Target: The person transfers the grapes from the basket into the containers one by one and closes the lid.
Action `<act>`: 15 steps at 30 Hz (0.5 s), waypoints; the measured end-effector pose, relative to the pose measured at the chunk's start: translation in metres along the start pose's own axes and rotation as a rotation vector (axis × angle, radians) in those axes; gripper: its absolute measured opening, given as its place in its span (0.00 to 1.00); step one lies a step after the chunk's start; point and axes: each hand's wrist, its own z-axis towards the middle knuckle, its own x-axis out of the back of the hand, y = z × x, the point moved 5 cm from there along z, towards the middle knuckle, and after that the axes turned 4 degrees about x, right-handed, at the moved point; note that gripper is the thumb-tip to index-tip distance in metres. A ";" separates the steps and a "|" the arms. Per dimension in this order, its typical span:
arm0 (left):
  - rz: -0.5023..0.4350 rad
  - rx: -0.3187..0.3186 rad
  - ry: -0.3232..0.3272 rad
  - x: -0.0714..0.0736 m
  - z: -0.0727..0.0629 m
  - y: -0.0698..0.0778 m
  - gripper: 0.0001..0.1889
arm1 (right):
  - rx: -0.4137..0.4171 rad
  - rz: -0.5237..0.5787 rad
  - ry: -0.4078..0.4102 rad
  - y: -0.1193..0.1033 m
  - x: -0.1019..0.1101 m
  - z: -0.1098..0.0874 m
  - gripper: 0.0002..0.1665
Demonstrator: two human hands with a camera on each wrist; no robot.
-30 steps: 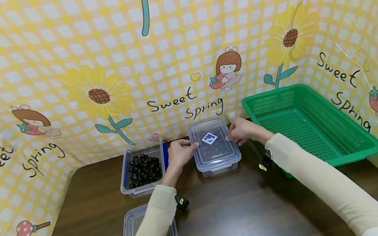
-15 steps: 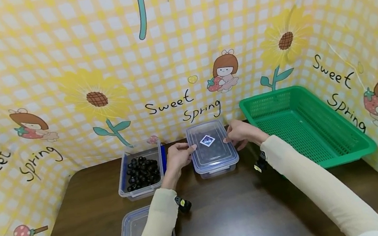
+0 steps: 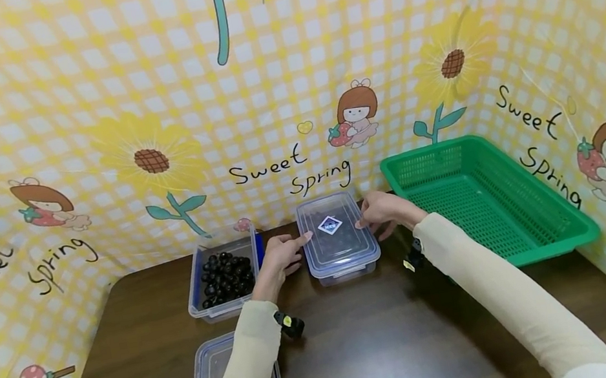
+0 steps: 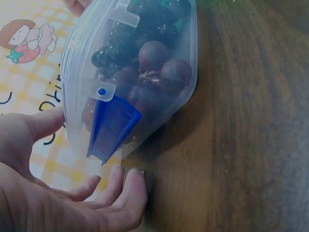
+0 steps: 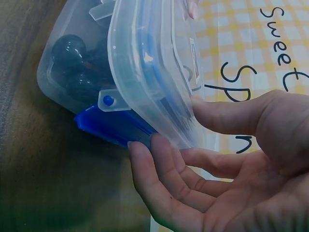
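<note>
A clear plastic food container with a lid on it stands at the back middle of the table. Dark round fruits show through its wall. My left hand is at its left side, thumb against the lid's edge; the fingers lie loosely bent below a blue side clip, apart from it. That clip sticks outward. On the other side my right hand has its thumb on the lid and its fingertips at another blue clip, which also angles out from the wall.
Left of my left hand stands an uncovered container of dark, shiny round fruits. A loose clear lid lies in front of it, partly under my left sleeve. The green basket is at the right. Patterned cloth hangs behind.
My left fingers have loosened and straightened beside the container, with the thumb still at the lid. My right hand stays at its side. The whole view has shifted slightly.
</note>
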 end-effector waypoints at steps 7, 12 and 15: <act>-0.029 0.034 -0.041 0.001 0.002 -0.004 0.50 | -0.013 0.014 -0.003 0.002 -0.003 0.000 0.11; -0.008 0.038 -0.037 0.002 0.004 -0.002 0.45 | -0.001 0.019 0.002 0.001 -0.002 0.000 0.11; 0.026 0.015 -0.022 0.002 0.003 0.004 0.41 | 0.002 0.012 0.007 0.000 -0.001 0.000 0.11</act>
